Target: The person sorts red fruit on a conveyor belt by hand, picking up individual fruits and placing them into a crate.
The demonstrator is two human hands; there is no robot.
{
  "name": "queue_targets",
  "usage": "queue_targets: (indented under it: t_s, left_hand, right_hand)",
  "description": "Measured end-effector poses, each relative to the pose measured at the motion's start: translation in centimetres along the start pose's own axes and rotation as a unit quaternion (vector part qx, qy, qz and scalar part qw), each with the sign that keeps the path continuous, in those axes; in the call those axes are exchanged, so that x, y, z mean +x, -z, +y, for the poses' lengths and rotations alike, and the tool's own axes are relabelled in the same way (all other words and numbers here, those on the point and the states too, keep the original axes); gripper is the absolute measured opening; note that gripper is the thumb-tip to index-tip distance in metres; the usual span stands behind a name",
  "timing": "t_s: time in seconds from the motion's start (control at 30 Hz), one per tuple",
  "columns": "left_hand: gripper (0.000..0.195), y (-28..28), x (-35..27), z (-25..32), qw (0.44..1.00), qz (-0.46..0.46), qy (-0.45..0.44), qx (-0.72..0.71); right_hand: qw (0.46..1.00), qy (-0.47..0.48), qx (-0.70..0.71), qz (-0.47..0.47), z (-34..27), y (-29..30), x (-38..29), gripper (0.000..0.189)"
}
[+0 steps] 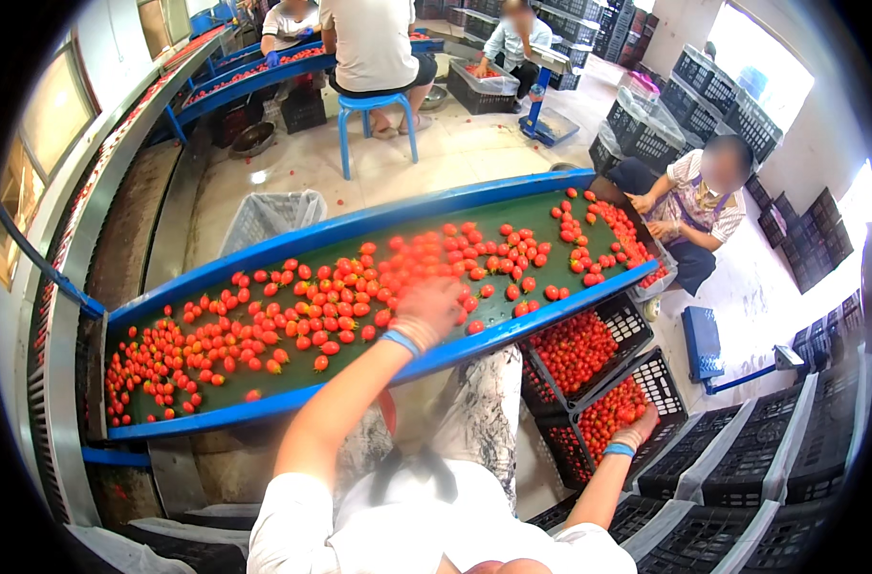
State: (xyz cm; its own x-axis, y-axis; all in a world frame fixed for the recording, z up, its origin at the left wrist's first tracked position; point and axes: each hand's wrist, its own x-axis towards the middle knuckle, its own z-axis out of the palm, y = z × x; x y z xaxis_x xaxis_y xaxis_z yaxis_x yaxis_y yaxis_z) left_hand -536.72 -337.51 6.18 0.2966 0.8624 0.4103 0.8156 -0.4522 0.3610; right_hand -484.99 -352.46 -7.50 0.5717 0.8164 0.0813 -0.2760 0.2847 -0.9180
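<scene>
Many small red tomatoes (328, 301) lie across the green belt (300, 373) of a sloping blue-sided conveyor in front of me. My left hand (427, 310), blurred, reaches over the near blue side rail (465, 349) among the tomatoes; its fingers are not distinct. Some tomatoes just beyond it are blurred too. Down to my right, my right hand (638, 429) is at the tomatoes inside a black plastic crate (662, 384), touching the heap near the crate's right side. Whether any lie within its fingers is unclear. Both wrists carry blue bands.
Behind that crate stands another black crate (631, 323) of tomatoes. A co-worker (701, 204) sits at the conveyor's right end. Lined crates (744, 438) line my right side. Beyond the belt are a grey lined basket (271, 219), a blue stool (375, 104) and other workers.
</scene>
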Motion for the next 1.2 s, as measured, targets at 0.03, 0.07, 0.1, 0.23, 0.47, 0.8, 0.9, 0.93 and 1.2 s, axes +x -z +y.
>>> queue_targets:
  t_s: [0.03,0.07,0.1,0.23,0.47,0.8,0.9,0.93,1.2]
  left_hand:
    - [0.038,0.5,0.2,-1.2,0.999,-0.029,0.004,0.017]
    - [0.042,0.7,0.4,-2.1,0.995,-0.088,0.04,0.013]
    - [0.045,1.2,-0.5,-3.7,0.994,-0.085,0.044,0.045]
    - [0.061,0.6,-1.0,-5.3,0.988,-0.134,0.021,0.077]
    - [0.07,3.1,-4.4,-8.3,0.977,-0.16,0.061,0.13]
    - [0.075,7.6,-11.7,-12.7,0.969,-0.184,0.076,0.148]
    - [0.074,8.7,-13.9,-14.2,0.967,-0.186,0.093,0.146]
    - [0.074,9.2,-15.0,-14.9,0.964,-0.191,0.104,0.154]
    - [0.068,8.7,-14.4,-15.0,0.972,-0.161,0.074,0.152]
  right_hand:
    - [0.89,0.089,-0.382,0.233,-0.9,-0.7,0.5,0.051]
    - [0.756,0.211,-0.539,0.307,-0.5,-2.1,0.8,0.047]
    - [0.873,0.13,-0.417,0.219,-2.2,-8.9,0.1,0.049]
    - [0.883,0.217,-0.416,0.023,-1.3,-20.0,2.7,0.041]
    - [0.708,0.224,-0.628,-0.233,3.5,-36.8,8.6,0.035]
    - [0.698,0.181,-0.675,-0.158,4.9,-37.8,9.4,0.028]
    - [0.747,0.261,-0.602,-0.112,1.3,-33.9,5.6,0.028]
    - [0.766,0.261,-0.579,-0.101,-0.4,-33.5,3.1,0.027]
    - [0.715,0.254,-0.636,-0.143,-2.8,-30.4,-2.5,0.034]
